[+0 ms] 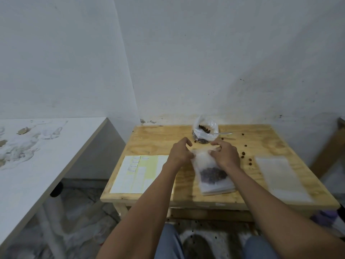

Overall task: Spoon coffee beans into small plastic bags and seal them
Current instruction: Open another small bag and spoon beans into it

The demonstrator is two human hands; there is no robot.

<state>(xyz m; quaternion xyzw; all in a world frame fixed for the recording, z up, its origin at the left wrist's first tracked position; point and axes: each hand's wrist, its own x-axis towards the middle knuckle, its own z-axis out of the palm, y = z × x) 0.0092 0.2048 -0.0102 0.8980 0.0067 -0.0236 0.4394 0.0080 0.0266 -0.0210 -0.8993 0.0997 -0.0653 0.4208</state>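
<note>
A small frosted plastic bag (pixel 209 172) with a dark clump of coffee beans inside lies on a stack of similar bags at the middle of the wooden table (pixel 149 139). My left hand (pixel 180 153) holds the bag's top left corner, thumb against the plastic and fingers curled above it. My right hand (pixel 225 153) pinches the top right edge. Behind my hands sits a clear supply bag of beans (pixel 203 132) with a white plastic spoon (pixel 223 134) beside it.
A yellow-and-white label sheet (pixel 138 174) lies at the table's left. A flat pile of empty bags (pixel 280 176) lies at the right. Loose beans (pixel 243 155) are scattered right of my hands. A white table (pixel 37 156) stands to the left.
</note>
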